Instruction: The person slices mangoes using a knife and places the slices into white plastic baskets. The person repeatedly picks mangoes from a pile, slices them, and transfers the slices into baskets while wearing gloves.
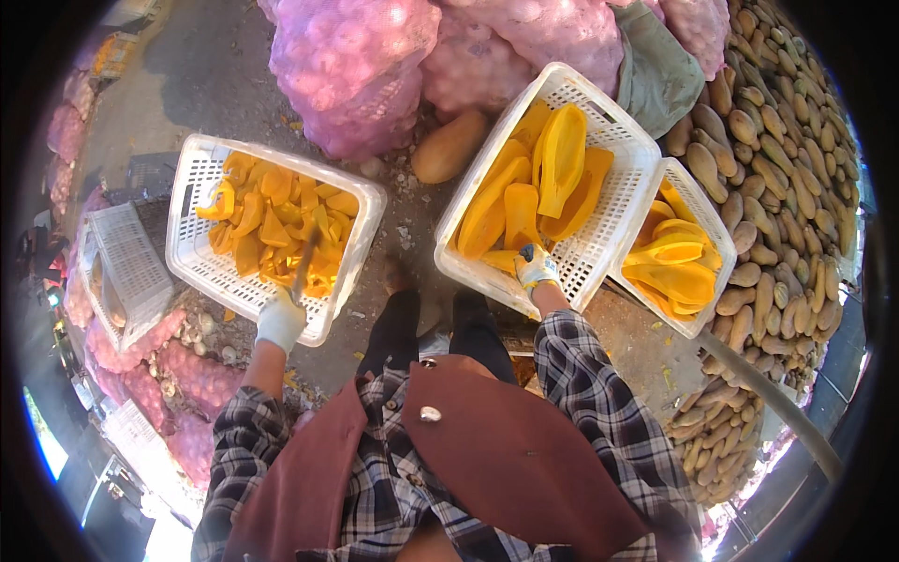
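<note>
My left hand (281, 319), in a white work glove, grips a knife (307, 263) whose blurred blade points away over a white plastic crate (277, 147). Chunks of orange squash flesh (263, 225) fill much of that crate. To the right, my right hand (536, 267), gloved with dark marks at the fingers, reaches into a larger white crate (463, 175). Its fingers are at the near end of a peeled, halved squash (521, 209); whether they grip it cannot be told. Other peeled halves (565, 158) lie hollow side up or overlapping there.
A smaller crate (727, 260) of squash halves adjoins on the right, beside a big heap of whole squash (793, 175). Pink mesh sacks (351, 63) stand ahead, with one whole squash (449, 146) before them. A white crate (133, 260) and more sacks (204, 372) lie left.
</note>
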Available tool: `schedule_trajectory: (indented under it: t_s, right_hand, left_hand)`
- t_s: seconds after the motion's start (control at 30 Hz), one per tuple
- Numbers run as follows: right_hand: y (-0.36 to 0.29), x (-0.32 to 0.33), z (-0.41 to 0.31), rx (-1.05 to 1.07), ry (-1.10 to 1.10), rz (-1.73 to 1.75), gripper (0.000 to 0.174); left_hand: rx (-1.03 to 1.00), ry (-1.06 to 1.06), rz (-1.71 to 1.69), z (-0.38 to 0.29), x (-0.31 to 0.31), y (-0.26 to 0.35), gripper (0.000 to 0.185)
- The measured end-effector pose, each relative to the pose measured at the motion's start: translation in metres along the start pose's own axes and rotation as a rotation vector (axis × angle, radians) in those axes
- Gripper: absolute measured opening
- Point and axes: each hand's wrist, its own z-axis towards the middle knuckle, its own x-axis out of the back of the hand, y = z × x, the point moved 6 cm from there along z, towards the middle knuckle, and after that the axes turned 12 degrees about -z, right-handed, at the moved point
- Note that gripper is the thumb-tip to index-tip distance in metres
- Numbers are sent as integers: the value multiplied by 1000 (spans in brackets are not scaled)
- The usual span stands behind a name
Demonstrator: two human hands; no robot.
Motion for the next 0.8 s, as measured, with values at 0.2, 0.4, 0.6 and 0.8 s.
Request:
schedule_trajectory:
  t_s: [0.2,0.4,0.6,0.8]
  right_hand:
    - [37,27,57,-86,181,124,38]
    - [28,67,136,-312,107,163,100]
    - [-6,58,156,-498,0,173,122]
    - [15,90,145,-245,165,331,121]
  left_hand:
    - [-50,-102,-143,-89,52,55,35]
    - [81,162,-818,-126,54,53,30]
    - [225,51,-535,-167,4,49,26]
    - [159,28,-637,-184,-15,92,28]
